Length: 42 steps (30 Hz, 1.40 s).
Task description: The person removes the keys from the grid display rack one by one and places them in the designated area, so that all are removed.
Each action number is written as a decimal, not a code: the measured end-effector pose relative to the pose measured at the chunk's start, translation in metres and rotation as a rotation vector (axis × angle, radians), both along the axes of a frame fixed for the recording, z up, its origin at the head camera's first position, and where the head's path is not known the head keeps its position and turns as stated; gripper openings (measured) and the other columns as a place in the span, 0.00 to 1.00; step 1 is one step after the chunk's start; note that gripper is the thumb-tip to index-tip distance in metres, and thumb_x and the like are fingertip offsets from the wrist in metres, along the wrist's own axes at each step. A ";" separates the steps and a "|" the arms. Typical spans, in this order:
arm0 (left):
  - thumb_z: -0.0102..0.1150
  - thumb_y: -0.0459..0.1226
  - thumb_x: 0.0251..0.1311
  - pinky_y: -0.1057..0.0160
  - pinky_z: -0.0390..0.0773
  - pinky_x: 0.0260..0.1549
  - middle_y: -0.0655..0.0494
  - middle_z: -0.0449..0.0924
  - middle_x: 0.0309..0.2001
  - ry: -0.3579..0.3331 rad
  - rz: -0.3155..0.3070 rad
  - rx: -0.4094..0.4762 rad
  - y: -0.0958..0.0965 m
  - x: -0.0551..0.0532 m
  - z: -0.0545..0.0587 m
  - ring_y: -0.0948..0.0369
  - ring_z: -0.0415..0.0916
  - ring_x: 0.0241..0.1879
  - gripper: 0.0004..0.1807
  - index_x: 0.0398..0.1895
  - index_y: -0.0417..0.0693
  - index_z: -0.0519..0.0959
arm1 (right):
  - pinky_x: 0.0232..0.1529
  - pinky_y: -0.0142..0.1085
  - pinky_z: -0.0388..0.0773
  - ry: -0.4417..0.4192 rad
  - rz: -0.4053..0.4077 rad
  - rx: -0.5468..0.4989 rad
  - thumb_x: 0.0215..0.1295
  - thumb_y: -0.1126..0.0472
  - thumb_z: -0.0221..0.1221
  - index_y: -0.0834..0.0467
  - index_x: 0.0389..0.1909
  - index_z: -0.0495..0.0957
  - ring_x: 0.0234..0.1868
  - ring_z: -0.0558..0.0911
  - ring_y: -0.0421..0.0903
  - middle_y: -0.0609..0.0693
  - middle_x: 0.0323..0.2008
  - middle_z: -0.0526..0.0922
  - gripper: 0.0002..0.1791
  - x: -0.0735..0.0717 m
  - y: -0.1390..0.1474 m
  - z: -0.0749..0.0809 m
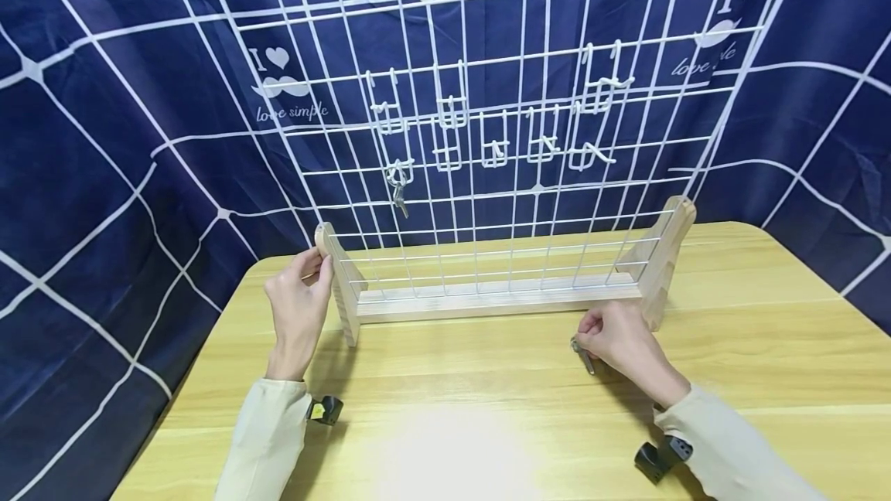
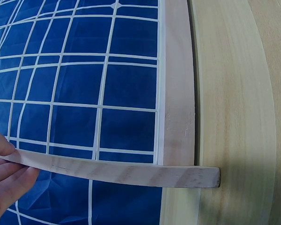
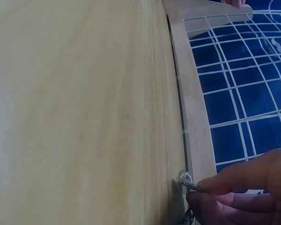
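Observation:
A white wire grid panel [image 1: 511,207] stands upright in a wooden stand [image 1: 487,305]. My left hand [image 1: 299,300] grips the upper end of the stand's left side piece [image 2: 112,172], thumb on one face and fingers on the other. At the stand's front right, low over the table, my right hand [image 1: 623,342] pinches a bunch of keys [image 1: 585,358]. A metal ring [image 3: 183,176] shows beyond those fingertips in the right wrist view; the fingers hide part of the bunch. Another set of keys [image 1: 400,198] hangs from a lower-left hook on the grid.
Several white hooks [image 1: 496,151] hang in two rows across the middle of the grid. The stand's right side piece [image 1: 667,269] rises just behind my right hand. A blue curtain with white lines [image 1: 104,176] surrounds the light wooden table [image 1: 445,385].

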<state>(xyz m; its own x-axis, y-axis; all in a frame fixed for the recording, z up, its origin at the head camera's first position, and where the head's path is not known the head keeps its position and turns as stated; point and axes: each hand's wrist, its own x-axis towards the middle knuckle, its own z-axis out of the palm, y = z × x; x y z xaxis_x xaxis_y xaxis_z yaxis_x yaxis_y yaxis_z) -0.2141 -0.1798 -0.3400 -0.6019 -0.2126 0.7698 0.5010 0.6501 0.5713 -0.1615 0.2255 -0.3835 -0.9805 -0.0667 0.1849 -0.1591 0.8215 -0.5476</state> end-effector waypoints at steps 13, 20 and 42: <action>0.61 0.24 0.55 0.57 0.83 0.31 0.34 0.84 0.33 -0.017 0.007 0.004 0.000 0.000 0.000 0.44 0.84 0.31 0.09 0.38 0.24 0.81 | 0.15 0.28 0.67 0.027 0.000 0.006 0.45 0.69 0.66 0.61 0.19 0.78 0.14 0.73 0.38 0.44 0.14 0.76 0.06 0.002 0.001 0.000; 0.61 0.24 0.56 0.56 0.84 0.31 0.34 0.84 0.33 -0.017 0.012 0.000 0.000 0.000 -0.001 0.44 0.84 0.31 0.08 0.38 0.25 0.81 | 0.18 0.29 0.69 0.064 0.010 0.035 0.45 0.69 0.67 0.60 0.20 0.79 0.18 0.72 0.39 0.44 0.16 0.77 0.05 0.001 0.003 -0.001; 0.61 0.24 0.56 0.59 0.83 0.32 0.34 0.84 0.34 -0.026 -0.002 0.016 0.000 -0.001 -0.001 0.44 0.84 0.32 0.08 0.39 0.24 0.81 | 0.17 0.28 0.69 -0.089 0.098 -0.047 0.50 0.73 0.62 0.58 0.25 0.80 0.15 0.77 0.38 0.44 0.18 0.82 0.07 0.025 0.019 -0.002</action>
